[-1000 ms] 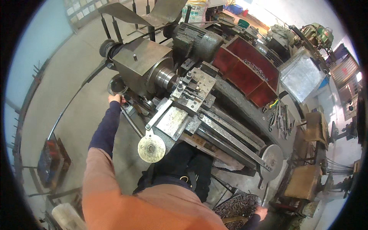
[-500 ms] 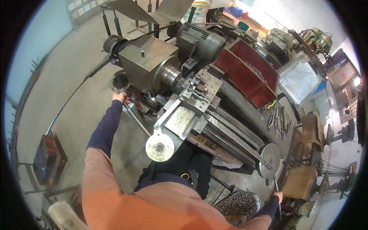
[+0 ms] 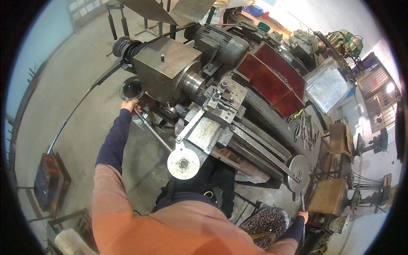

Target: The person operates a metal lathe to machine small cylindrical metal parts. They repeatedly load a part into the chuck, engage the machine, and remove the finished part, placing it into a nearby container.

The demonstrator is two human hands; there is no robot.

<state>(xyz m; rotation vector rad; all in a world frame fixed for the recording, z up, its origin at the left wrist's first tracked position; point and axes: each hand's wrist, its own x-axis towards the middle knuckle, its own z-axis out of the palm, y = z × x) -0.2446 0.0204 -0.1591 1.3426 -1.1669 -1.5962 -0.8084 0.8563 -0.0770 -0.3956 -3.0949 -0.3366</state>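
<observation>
Free room left of left hand, rod beyond, lathe rightward

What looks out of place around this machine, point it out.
Nothing looks clearly broken. The one slightly untidy spot is the loose metal tools near the right end of the red tray: they lie bunched and overlapping.

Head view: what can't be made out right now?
All in the head view:
Left hand: palm hidden by the back of the hand on the bar.
Right hand: too small to tell each finger on the rod.
Bowl: bottom lost in shadow.
Shiny bits in the red box: too small to identify.
Metal sheet: cut off by the top edge.
</observation>
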